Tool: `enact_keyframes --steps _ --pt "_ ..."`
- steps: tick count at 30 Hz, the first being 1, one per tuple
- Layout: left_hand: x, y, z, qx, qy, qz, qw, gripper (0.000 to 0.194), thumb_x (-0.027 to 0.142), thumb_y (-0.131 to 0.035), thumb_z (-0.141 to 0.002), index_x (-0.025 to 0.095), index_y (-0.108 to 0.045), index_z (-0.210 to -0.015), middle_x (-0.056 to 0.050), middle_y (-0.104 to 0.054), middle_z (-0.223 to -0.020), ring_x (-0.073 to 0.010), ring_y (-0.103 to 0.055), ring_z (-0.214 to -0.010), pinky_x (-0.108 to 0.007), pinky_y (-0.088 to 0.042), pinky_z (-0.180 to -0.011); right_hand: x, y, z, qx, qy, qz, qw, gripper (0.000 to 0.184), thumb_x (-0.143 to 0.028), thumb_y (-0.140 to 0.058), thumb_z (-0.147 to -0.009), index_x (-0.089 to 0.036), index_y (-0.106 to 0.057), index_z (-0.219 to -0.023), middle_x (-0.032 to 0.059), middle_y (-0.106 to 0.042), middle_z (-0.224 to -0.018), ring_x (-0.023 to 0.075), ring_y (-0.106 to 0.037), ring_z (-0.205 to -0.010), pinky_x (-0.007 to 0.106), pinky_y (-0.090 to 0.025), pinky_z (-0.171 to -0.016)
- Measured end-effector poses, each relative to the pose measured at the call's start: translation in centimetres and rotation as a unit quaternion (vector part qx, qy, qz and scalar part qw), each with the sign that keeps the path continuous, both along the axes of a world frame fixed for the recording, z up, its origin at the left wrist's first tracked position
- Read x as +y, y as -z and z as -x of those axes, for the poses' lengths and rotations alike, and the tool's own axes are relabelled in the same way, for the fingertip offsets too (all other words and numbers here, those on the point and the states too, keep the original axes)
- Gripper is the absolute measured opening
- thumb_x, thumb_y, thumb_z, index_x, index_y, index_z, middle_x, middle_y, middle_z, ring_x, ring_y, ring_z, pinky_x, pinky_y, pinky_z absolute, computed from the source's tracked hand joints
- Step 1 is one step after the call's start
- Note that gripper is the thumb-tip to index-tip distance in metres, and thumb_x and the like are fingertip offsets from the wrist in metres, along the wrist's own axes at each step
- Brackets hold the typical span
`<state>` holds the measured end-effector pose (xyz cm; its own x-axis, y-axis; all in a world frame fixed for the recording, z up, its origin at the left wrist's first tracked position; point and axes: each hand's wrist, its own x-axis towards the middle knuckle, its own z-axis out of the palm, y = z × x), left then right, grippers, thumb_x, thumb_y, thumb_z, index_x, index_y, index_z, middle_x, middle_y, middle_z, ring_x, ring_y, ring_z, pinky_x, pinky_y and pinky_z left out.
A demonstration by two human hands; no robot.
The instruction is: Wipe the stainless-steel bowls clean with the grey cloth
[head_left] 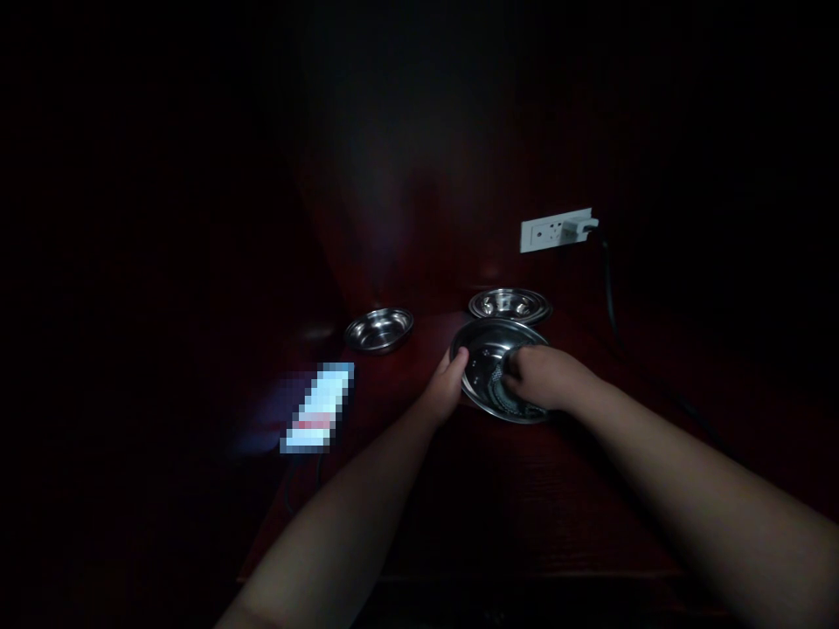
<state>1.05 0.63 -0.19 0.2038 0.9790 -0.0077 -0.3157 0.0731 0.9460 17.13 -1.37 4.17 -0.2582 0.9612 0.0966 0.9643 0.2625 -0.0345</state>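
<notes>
A shiny steel bowl [480, 383] is tilted up toward me over the dark red table. My left hand [447, 384] is closed on its left rim, with the thumb over the edge. Inside the bowl, the fingers of my right hand [544, 376] are bunched on a greyish patterned cloth [503, 397] pressed to the inner surface. Part of the cloth and the right fingertips are hidden. Just behind stand stacked steel bowls [509, 306], and one more steel bowl [380, 330] sits apart to the left.
A lit phone [318, 409], its screen blurred, lies at the table's left side with a thin cable near it. On the back wall is a white socket plate [541, 234] with a plug [580, 227]; its dark cord [609, 288] hangs down at right. Surroundings are very dark.
</notes>
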Motion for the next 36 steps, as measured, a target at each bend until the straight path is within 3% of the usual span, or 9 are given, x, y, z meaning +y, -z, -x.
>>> enact_keyframes --steps 7,14,24,31,36 --pt "0.0 0.0 0.0 -0.007 0.005 0.007 1.000 0.045 0.043 -0.052 -0.082 0.023 -0.051 -0.123 -0.007 -0.066 -0.110 -0.0240 -0.060 -0.103 -0.040 -0.045 -0.092 -0.5 -0.2 0.2 0.010 -0.065 0.001 0.998 0.029 -0.038 -0.046 -0.080 -0.016 -0.065 -0.079 0.0121 -0.067 -0.078 0.0233 -0.062 -0.070 0.032 -0.042 -0.059" --pt "0.0 0.0 -0.1 -0.017 -0.003 -0.012 1.000 0.040 0.040 -0.051 -0.084 0.022 -0.055 -0.118 -0.007 -0.063 -0.116 -0.0226 -0.057 -0.108 -0.036 -0.042 -0.096 -1.1 -0.6 0.8 0.091 -0.155 0.017 0.984 0.024 -0.030 -0.041 -0.084 -0.018 -0.062 -0.076 0.0069 -0.064 -0.074 0.0159 -0.055 -0.062 0.027 -0.036 -0.058" --pt "0.1 0.0 -0.1 -0.022 -0.009 -0.023 0.999 0.038 0.039 -0.054 -0.082 0.020 -0.057 -0.114 -0.005 -0.065 -0.112 -0.0220 -0.056 -0.108 -0.036 -0.040 -0.097 -1.6 -0.6 1.2 0.226 -0.278 0.042 0.933 0.014 -0.013 -0.044 -0.076 -0.018 -0.056 -0.075 0.0006 -0.058 -0.068 0.0124 -0.051 -0.062 0.025 -0.038 -0.062" --pt "0.5 0.3 -0.1 -0.051 0.012 -0.025 0.998 0.043 0.043 -0.056 -0.080 0.019 -0.057 -0.115 -0.008 -0.062 -0.117 -0.0235 -0.055 -0.112 -0.037 -0.039 -0.099 -1.7 -0.6 1.4 0.260 -0.280 -0.005 0.924 0.021 -0.015 -0.047 -0.077 -0.017 -0.063 -0.090 0.0060 -0.066 -0.088 0.0164 -0.058 -0.079 0.030 -0.043 -0.074" --pt "0.5 0.4 0.0 -0.049 0.008 -0.011 0.999 0.044 0.045 -0.056 -0.080 0.019 -0.057 -0.115 -0.007 -0.063 -0.115 -0.0238 -0.055 -0.111 -0.038 -0.038 -0.100 -1.6 -0.2 1.7 0.232 -0.247 -0.028 0.940 0.020 -0.023 -0.046 -0.082 -0.015 -0.062 -0.089 0.0092 -0.066 -0.090 0.0192 -0.060 -0.082 0.033 -0.044 -0.079"
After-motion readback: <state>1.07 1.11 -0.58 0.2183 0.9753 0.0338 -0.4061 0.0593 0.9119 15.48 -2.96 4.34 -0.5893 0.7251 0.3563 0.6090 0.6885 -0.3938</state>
